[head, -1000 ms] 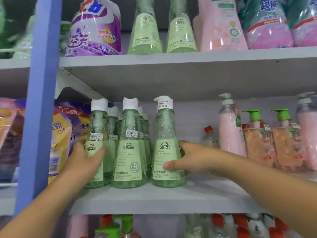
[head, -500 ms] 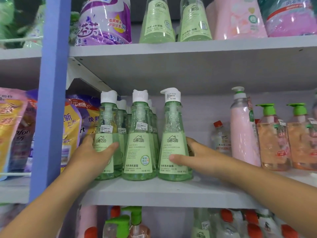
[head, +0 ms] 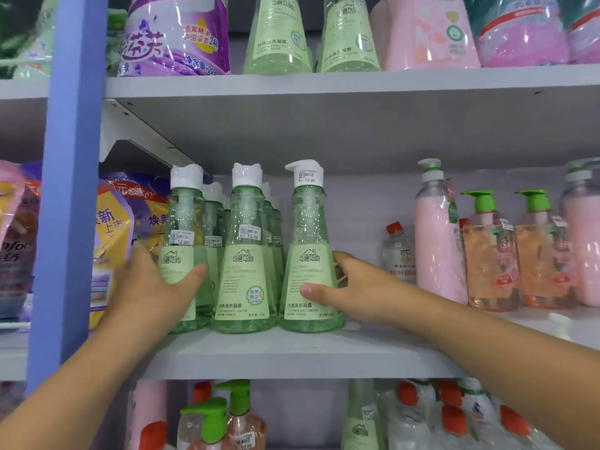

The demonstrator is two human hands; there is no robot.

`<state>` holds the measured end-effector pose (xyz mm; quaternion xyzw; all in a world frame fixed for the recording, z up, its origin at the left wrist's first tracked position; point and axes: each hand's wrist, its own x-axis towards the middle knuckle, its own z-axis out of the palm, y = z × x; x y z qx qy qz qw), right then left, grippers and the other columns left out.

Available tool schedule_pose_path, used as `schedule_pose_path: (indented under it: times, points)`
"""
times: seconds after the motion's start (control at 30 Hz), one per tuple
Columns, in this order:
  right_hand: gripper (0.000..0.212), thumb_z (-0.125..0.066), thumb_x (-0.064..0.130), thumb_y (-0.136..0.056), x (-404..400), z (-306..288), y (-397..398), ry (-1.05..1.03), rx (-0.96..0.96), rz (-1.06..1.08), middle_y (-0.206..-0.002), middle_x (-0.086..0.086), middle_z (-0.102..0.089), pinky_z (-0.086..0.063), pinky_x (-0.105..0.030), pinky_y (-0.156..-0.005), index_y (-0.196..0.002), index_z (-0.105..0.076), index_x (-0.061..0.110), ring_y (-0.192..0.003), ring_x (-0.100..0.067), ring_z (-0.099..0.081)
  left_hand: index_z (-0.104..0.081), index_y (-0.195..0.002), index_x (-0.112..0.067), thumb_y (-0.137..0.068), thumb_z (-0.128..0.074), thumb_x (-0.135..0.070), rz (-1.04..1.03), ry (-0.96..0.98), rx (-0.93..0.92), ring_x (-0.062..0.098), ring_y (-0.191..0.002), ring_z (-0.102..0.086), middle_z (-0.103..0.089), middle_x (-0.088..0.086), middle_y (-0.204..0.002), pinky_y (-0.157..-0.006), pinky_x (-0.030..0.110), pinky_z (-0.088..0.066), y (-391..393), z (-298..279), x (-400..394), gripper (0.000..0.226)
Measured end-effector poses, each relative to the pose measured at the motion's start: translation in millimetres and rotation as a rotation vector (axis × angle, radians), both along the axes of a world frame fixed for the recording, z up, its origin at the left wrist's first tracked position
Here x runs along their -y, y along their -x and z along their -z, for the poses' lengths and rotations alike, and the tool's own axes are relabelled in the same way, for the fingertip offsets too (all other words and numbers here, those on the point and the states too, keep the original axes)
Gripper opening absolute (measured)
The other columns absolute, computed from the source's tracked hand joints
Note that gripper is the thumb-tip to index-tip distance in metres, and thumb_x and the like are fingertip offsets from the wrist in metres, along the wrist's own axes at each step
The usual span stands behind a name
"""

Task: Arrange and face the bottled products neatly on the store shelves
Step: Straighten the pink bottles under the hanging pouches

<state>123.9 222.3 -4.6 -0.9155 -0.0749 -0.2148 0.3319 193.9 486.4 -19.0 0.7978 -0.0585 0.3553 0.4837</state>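
Cupping outer green bottles (head: 310, 254), both hands (head: 350, 287) level.

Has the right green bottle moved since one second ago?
Yes, slightly left: the right green bottle now stands farther from the pink pump bottle.

The scene is lit evenly and fairly brightly by diffuse light with a cool, bluish cast. A soft shadow is thrown onto the underside of the upper shelf (head: 324, 125). Glare is seen on the purple detergent pouch (head: 175, 34). The view is softened throughout, and small label print is left unreadable. Straight lines are bowed at the edges by the wide-angle lens, and the blue upright post (head: 69, 190) is rendered leaning.
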Motion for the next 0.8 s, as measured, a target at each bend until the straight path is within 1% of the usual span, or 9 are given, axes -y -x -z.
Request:
schedule_pose_path:
  times: [0.1, 0.2, 0.33, 0.43, 0.5, 0.57, 0.63, 0.73, 0.8]
  points:
    - [0.085, -0.065, 0.068, -0.082, 19.5, -15.2, 26.2, 0.027, 0.107, 0.067, -0.114, 0.021, -0.061, -0.051, -0.02, -0.087, -0.152, -0.033, 0.032, -0.103, 0.002, -0.061, -0.029, -0.149, -0.023, -0.085, -0.074, -0.036, -0.032, -0.039, 0.451, 0.028, -0.14, -0.034, -0.031, 0.004, -0.151, -0.115, 0.049, -0.034, 40.8, -1.9, 34.3, 0.079]
    - [0.083, -0.067, 0.074, -0.071, 78.4, -37.3, 64.0, -0.045, 0.285, 0.209, -0.112, 0.015, -0.067, -0.056, -0.038, -0.095, -0.142, -0.047, 0.034, -0.104, -0.007, -0.066, -0.045, -0.135, -0.035, -0.087, -0.07, -0.035, 0.283, -0.031, 0.593, 0.008, -0.127, -0.044, -0.042, -0.021, -0.131, -0.107, 0.032, -0.034, 88.6, -8.9, 102.6, 0.055]
    - [0.043, -0.07, 0.045, -0.088, 182.5, -48.6, 121.1, -0.09, 0.435, 0.518, -0.108, 0.008, -0.065, -0.056, -0.033, -0.077, -0.123, -0.055, 0.026, -0.087, -0.012, -0.065, -0.051, -0.131, -0.035, -0.084, -0.07, -0.049, 0.557, -0.118, 0.39, 0.002, -0.122, -0.051, -0.052, -0.018, -0.132, -0.103, 0.026, -0.04, 107.0, -24.0, 208.8, 0.052]
    - [0.052, -0.067, 0.039, -0.092, 252.1, -45.6, 146.8, -0.055, 0.385, 0.723, -0.122, -0.004, -0.062, -0.047, -0.031, -0.073, -0.135, -0.052, 0.015, -0.092, -0.02, -0.06, -0.04, -0.144, -0.026, -0.079, -0.073, -0.058, 0.58, -0.171, 0.101, 0.018, -0.125, -0.054, -0.049, -0.002, -0.144, -0.098, 0.035, -0.048, 94.7, -46.7, 277.6, 0.079]
    - [0.056, -0.065, 0.038, -0.093, 280.9, -44.2, 154.9, -0.063, 0.315, 0.779, -0.127, -0.009, -0.06, -0.042, -0.03, -0.072, -0.139, -0.048, 0.01, -0.098, -0.027, -0.06, -0.03, -0.148, -0.019, -0.08, -0.074, -0.057, 0.549, -0.196, -0.03, 0.028, -0.125, -0.054, -0.048, 0.005, -0.142, -0.089, 0.031, -0.046, 84.0, -58.4, 310.3, 0.089]
    - [0.054, -0.064, 0.033, -0.095, 304.1, -45.1, 153.1, -0.072, 0.261, 0.808, -0.121, -0.01, -0.059, -0.041, -0.028, -0.074, -0.138, -0.048, 0.005, -0.108, -0.032, -0.059, -0.036, -0.142, -0.016, -0.082, -0.077, -0.05, 0.54, -0.158, -0.101, 0.029, -0.115, -0.058, -0.053, 0.0, -0.125, -0.081, 0.03, -0.043, 71.5, -62.6, 333.0, 0.081]
    - [0.047, -0.063, 0.03, -0.096, 319.2, -48.3, 142.2, -0.031, 0.209, 0.861, -0.106, -0.011, -0.054, -0.039, -0.025, -0.061, -0.131, -0.048, 0.002, -0.091, -0.031, -0.056, -0.052, -0.127, -0.016, -0.079, -0.081, -0.043, 0.55, -0.104, -0.117, 0.025, -0.097, -0.065, -0.064, -0.001, -0.117, -0.077, 0.031, -0.051, 55.3, -57.5, 348.4, 0.062]
    - [0.069, -0.064, 0.038, -0.094, 342.4, -50.2, 109.2, -0.016, 0.179, 0.865, -0.124, -0.02, -0.055, -0.047, -0.03, -0.07, -0.142, -0.032, -0.001, -0.097, -0.034, -0.06, -0.059, -0.112, -0.02, -0.08, -0.082, -0.035, 0.528, -0.154, -0.158, 0.014, -0.077, -0.065, -0.07, 0.001, -0.105, -0.064, 0.027, -0.051, 32.9, -40.2, 357.0, 0.042]
    - [0.073, -0.069, 0.036, -0.092, 349.0, -52.7, 92.3, -0.129, 0.194, 0.867, -0.128, -0.017, -0.056, -0.048, -0.035, -0.072, -0.145, -0.029, 0.005, -0.107, -0.035, -0.062, -0.055, -0.117, -0.024, -0.079, -0.081, -0.045, 0.518, -0.195, -0.174, 0.015, -0.082, -0.066, -0.07, -0.002, -0.107, -0.067, 0.029, -0.052, 22.3, -33.2, 355.9, 0.05]
